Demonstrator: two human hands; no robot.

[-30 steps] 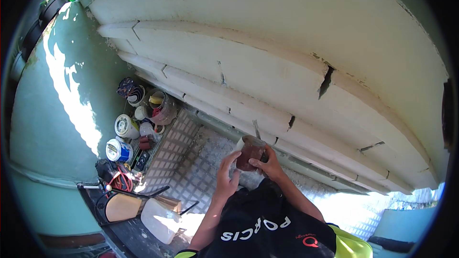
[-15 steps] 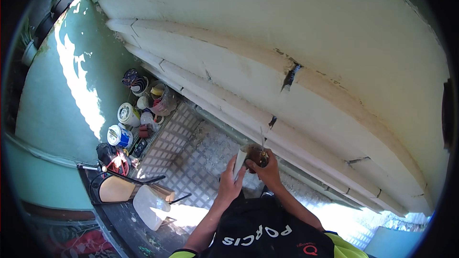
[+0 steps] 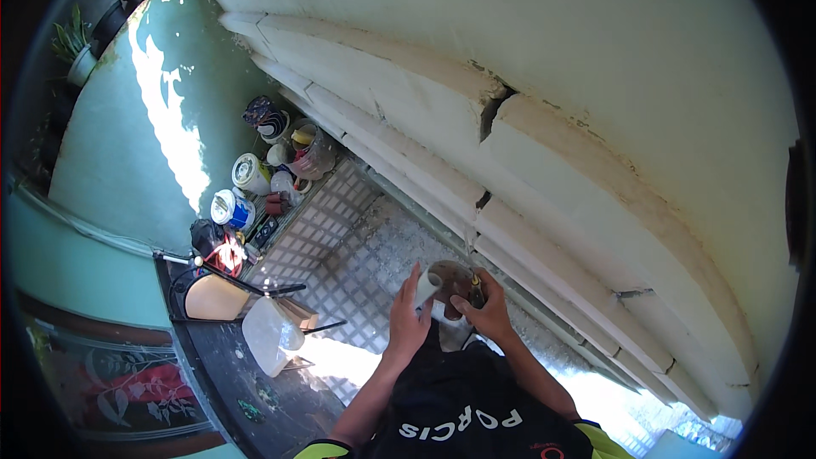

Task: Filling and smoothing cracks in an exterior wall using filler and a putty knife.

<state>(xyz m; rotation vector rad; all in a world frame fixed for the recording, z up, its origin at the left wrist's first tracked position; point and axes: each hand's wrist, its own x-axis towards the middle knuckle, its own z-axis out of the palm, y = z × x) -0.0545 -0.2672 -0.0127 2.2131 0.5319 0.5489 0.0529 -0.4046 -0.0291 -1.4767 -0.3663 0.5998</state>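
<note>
1. Nearest the camera is the person's black shirt (image 3: 450, 412), with yellow-green sleeves and white and red print.
2. The left hand (image 3: 408, 320) is partly open, its fingers stretched upward and fairly straight. It supports the pale side of the curled sheet (image 3: 457, 276) between the fingers and thumb.
3. The curled sheet is in front of the shirt, between the two hands; its far face is reddish brown, and its pale edge rolls over on the left.
4. The right hand (image 3: 490, 313) is bent round the small tool (image 3: 477, 291), which has a dark and yellowish handle, and its thumb presses on the brown face of the sheet. The tool stands roughly upright beside the sheet; I cannot tell its exact kind.
5. Beyond the hands, to the right, a pale wall (image 3: 595, 59) carries long stepped ledges (image 3: 586, 166) with dark gaps broken through them.
6. Below lies a floor (image 3: 399, 229) crossed by latticed light and shadow.
7. To the left are a pale seat (image 3: 272, 342) and a tan chair back (image 3: 223, 298).
8. Farther off, buckets (image 3: 240, 214) and a red coil (image 3: 228, 257) are grouped by a green wall (image 3: 102, 144).
9. Farthest, at upper left, are potted plants (image 3: 82, 65).
</note>
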